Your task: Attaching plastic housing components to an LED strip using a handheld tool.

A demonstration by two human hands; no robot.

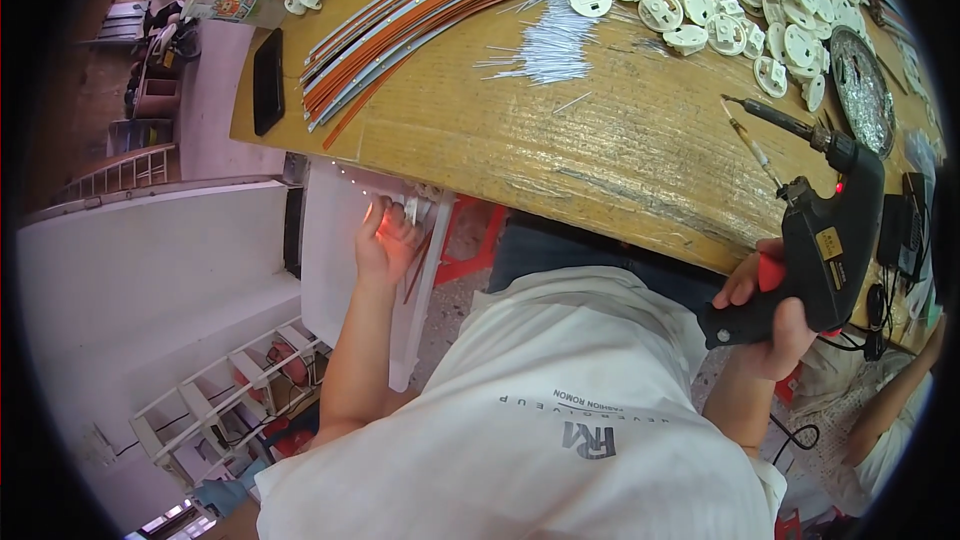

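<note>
My right hand is wrapped round the grip of a black soldering gun with a red trigger. Its iron tip points left over the table, and a thin solder feed tube runs up toward the tip. A small red light glows on its body. Off the table's front edge, my left hand is raised over a white bin with its fingers curled in. An orange glow falls on those fingers. A small whitish piece shows beside them; whether they hold it is unclear.
On the wooden table lie orange and white strips, thin white wires, many cream round plastic bases and a dark round dish. A black phone lies left. Another person's arm is at lower right.
</note>
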